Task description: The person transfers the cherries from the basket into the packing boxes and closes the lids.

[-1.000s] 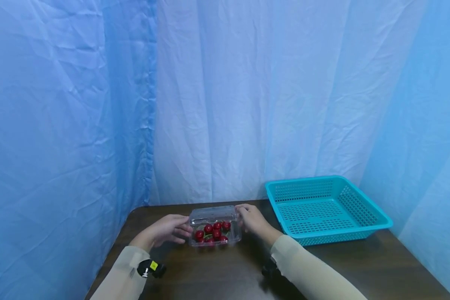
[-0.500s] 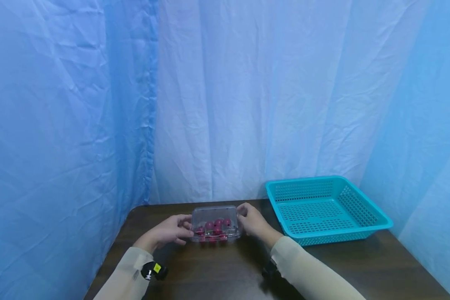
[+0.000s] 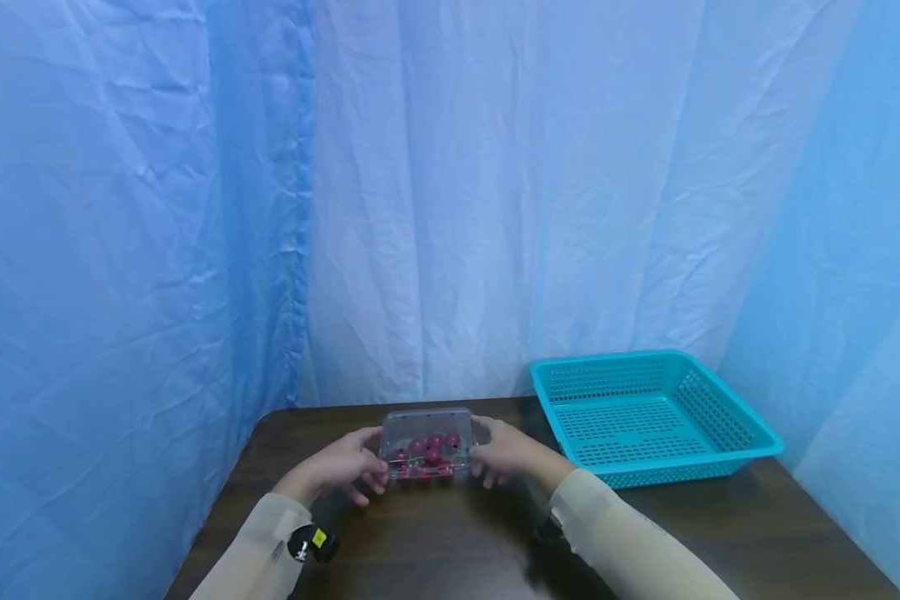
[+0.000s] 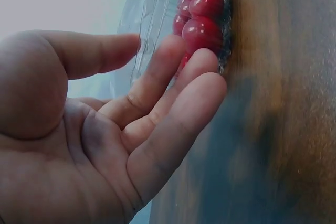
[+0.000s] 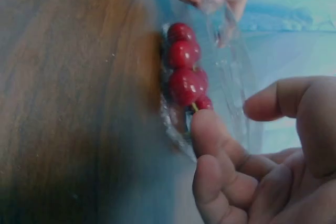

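A clear plastic clamshell box [image 3: 425, 423] with several red cherries [image 3: 417, 447] inside rests on the brown table, its lid down over the fruit. My left hand [image 3: 339, 463] is at its left end; in the left wrist view the thumb meets the lid's edge while the fingers [image 4: 197, 103] curve against the lower side. At the right end, my right hand [image 3: 512, 452] pinches the box in the same way, thumb by the lid and fingers [image 5: 207, 129] lower down. Green stems show among the cherries [image 5: 188, 85] in the right wrist view.
A turquoise perforated basket [image 3: 656, 465] stands to the right of the box, beyond my right forearm. Blue and white curtains [image 3: 465, 208] hang behind and beside the dark wooden table [image 3: 420, 550].
The lid has come down from its raised position over the cherries. My right hand has moved from the back right corner toward the front of the right end; the left hand has closed in.
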{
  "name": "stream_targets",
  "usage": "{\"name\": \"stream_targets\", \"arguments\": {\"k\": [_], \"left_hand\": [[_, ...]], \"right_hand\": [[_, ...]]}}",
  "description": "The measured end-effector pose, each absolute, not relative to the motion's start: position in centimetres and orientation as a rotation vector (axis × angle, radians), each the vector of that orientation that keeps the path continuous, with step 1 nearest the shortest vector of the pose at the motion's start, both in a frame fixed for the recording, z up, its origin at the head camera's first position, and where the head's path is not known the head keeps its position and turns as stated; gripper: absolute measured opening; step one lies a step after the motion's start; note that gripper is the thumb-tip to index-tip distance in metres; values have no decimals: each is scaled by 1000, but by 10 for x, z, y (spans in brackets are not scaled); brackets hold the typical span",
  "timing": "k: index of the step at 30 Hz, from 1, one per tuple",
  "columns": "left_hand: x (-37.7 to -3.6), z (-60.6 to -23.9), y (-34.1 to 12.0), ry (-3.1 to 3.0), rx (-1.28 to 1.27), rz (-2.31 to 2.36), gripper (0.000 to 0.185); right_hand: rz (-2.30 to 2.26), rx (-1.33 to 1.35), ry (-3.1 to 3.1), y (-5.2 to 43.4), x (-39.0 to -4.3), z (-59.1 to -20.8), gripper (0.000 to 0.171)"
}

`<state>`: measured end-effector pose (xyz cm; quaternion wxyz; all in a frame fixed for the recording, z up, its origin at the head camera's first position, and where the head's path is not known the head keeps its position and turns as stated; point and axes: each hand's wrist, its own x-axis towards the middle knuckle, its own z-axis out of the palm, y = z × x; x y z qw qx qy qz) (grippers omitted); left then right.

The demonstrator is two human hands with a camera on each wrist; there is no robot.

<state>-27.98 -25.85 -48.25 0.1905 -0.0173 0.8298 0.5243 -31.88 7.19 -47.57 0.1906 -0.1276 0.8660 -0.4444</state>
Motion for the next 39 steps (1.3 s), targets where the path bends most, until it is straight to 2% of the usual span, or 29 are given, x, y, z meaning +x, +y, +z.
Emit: {"name": "stream_targets", "arguments": {"k": [2,12,22,28,35,39], "left_hand": [[-280,-483,-256,2329,-66,1478,81],[-276,-479,-243,2375,-133,1491,83],[-280,-482,-248,2394,-210,1517,82],[-280,-483,-253,2378,-200,1513,78],[-275,-483,-261,2498,-159,1427,89],[-276,-476,-265,2628,-150,1387,77]], "right_hand": [[-1261,-357,2408,72,-319,-476,84],[-1417,-303,2314,72,-320,-485,79],[-1465,-275,2244,65,-326,-487,83],[-1436,-290,2307,62,-326,-489,77],[-1346,-321,2480,64,-316,-488,71],[-1170,-368,2644,69,-311,-480,61]]}}
